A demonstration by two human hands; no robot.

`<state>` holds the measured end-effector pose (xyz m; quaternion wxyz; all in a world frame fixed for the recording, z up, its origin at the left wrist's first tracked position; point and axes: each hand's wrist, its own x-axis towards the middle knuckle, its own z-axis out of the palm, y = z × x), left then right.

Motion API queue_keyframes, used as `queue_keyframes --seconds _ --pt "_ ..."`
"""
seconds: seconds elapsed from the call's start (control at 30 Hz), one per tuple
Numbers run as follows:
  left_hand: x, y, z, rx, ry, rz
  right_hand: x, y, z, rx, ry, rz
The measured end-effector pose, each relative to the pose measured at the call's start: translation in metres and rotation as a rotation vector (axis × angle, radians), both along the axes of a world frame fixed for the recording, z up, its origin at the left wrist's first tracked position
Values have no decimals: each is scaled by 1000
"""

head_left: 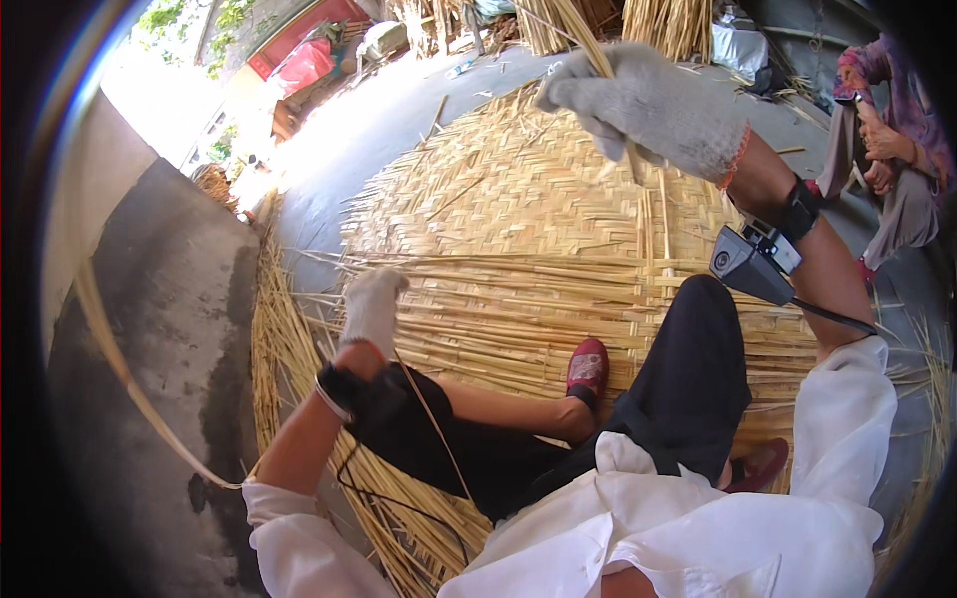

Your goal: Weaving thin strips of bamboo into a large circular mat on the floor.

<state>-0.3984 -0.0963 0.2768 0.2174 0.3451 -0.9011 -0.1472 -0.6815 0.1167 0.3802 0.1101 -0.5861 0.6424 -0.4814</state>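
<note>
My right hand (648,110), in a pale knitted glove, is raised above the far part of a woven mat (498,189). Its fingers are wrapped around a split reed strip (583,30), which runs up past the upper edge and pokes out below the palm. Lower down on the left, my left hand (374,304), gloved too, is closed in a fist over the mat's left edge. A thin strip (429,414) slants down from beside that fist across my dark trousers; whether the fist grips it is hidden. Long loose strips (528,309) lie crosswise on the mat's near part.
Loose reeds (284,369) lie along the left by a grey wall (169,329). Reed bundles (668,25) stand at the back. Another person's hands (882,149) show at the far right. A small camera (743,264) is strapped to my right wrist. My shoe (588,369) rests on the strips.
</note>
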Motion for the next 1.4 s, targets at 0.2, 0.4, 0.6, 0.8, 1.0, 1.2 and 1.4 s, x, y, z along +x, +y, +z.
queue_keyframes --seconds 0.2,0.4,0.6,0.8,1.0,1.2,1.4 --pt "6 -47 26 -565 -363 -17 58 -62 43 -634 722 -15" --pt "118 -118 87 -730 -590 366 62 -68 22 -377 1168 43" --pt "259 -88 123 -687 -1379 252 -3 -68 -7 282 1030 -169" --pt "175 -58 -22 14 -678 -109 -69 -72 -77 590 1009 -10" --pt "41 -57 -136 338 -262 -455 -119 -18 -121 1022 298 -221" --pt "-86 -48 -197 1645 784 -288 -168 40 -182 1227 227 -249" --pt "-121 -89 -189 1970 1299 -96 -233 102 -259 1285 729 -383"
